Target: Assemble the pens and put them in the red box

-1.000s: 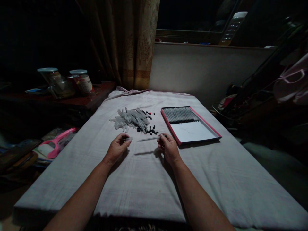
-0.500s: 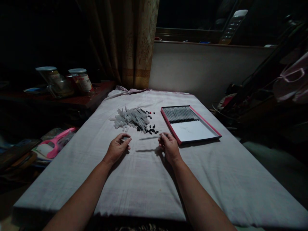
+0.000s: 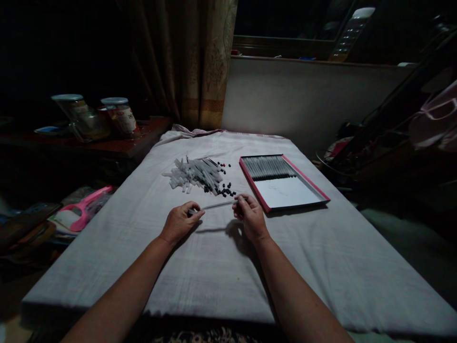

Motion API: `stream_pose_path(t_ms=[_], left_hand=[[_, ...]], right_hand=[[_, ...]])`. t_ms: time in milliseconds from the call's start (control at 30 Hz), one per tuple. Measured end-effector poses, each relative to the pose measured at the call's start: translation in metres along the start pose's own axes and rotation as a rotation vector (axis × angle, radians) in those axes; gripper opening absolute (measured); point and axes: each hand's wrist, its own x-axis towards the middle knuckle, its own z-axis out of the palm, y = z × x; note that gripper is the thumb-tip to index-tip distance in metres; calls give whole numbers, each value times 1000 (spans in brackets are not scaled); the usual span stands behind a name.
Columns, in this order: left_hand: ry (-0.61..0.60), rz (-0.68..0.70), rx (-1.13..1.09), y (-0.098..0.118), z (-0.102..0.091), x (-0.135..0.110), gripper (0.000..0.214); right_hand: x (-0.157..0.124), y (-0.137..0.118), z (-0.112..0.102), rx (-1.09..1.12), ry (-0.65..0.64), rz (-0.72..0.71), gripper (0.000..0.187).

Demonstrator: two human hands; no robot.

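1. Since the earlier frame I see the left hand (image 3: 179, 222) has come rightward, closing its gap to the slim pen (image 3: 219, 205); the right hand (image 3: 251, 214) has hardly shifted on my feed.
2. From my end, the right hand is pinching the pen's right end between thumb and fingers, its remaining fingers curled under. The pen runs leftward from that grip, almost level, raised above the cloth, with its shadow below.
3. I read the left hand as pinching too, thumb against forefinger, around a small greyish piece (image 3: 193, 211), mostly covered by the fingers; I can't make out what it is.
4. At the left fingertips I see the pen's pale tip meet or overlap the thumb; I can't tell whether they touch. The right fingers hide the pen's other end, save a dark bit above them.
5. Just beyond the hands I have a heap of translucent pen parts (image 3: 194, 174), too tangled to count, with loose black plugs (image 3: 228, 190) along its right side.
6. Right of the heap sits a shallow pink-edged box (image 3: 302, 193), a row of pens (image 3: 269, 167) across its far half.
7. Under everything, I see a pale tablecloth (image 3: 210, 276); both forearms run off my lower edge, and the room's sides sink into darkness.
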Motion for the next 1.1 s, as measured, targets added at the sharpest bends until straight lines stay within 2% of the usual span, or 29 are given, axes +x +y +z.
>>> stream_pose_path(t_ms=[200, 567, 867, 967, 1100], left_hand=[[-56, -1, 119, 6, 0, 1, 39], [-111, 53, 319, 12, -3, 0, 43], [-282, 127, 619, 24, -5, 2, 38], [-296, 105, 568, 22, -10, 4, 37], [-302, 106, 283, 14, -18, 7, 33]], right_hand=[[-4, 5, 6, -47, -111, -9, 42], [-1, 4, 0, -75, -52, -58, 40], [4, -1, -13, -299, -159, -113, 31], [7, 0, -20, -387, -220, -47, 30], [9, 5, -24, -453, -288, -9, 30]])
